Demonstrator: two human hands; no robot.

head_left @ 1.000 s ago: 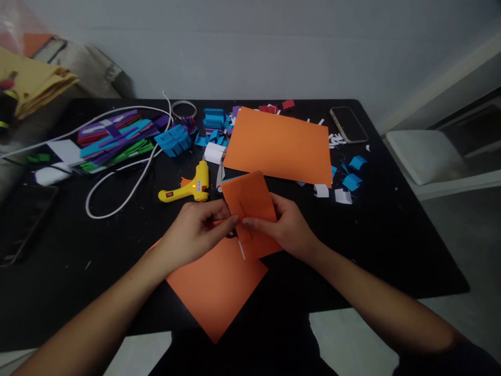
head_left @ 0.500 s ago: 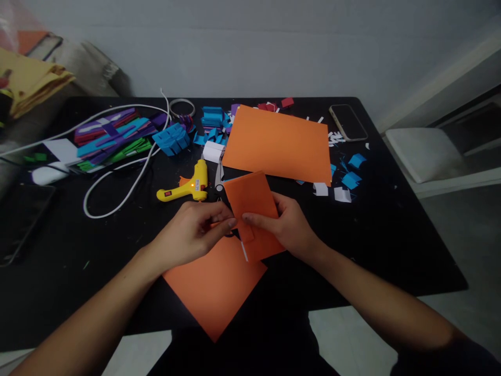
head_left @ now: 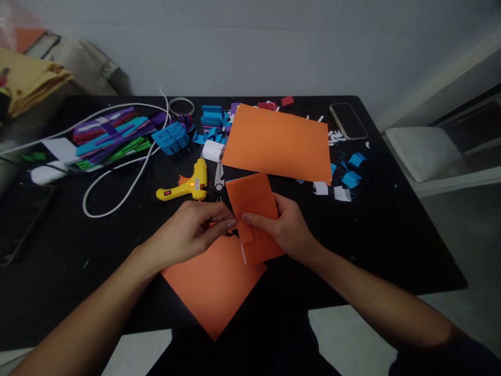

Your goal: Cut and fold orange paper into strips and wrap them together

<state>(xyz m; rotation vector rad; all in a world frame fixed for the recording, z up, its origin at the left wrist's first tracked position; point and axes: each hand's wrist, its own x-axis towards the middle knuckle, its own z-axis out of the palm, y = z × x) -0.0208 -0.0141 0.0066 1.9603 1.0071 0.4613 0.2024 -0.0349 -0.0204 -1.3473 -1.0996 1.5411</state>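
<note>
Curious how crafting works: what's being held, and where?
Folded orange paper: the right hand grips its right edge, thumb in front; the left hand pinches at its left edge.

The table (head_left: 391,240) is showing a smooth black surface, faintly glossy. The large sheet (head_left: 277,143) is looking like matt orange paper, smooth and flat. The glue gun (head_left: 183,184) is appearing as yellow plastic with a soft sheen. The scissors (head_left: 219,175) are showing grey metal blades. The phone (head_left: 348,121) is presenting dark, glassy smoothness. The wall (head_left: 250,57) is looking matt.
</note>
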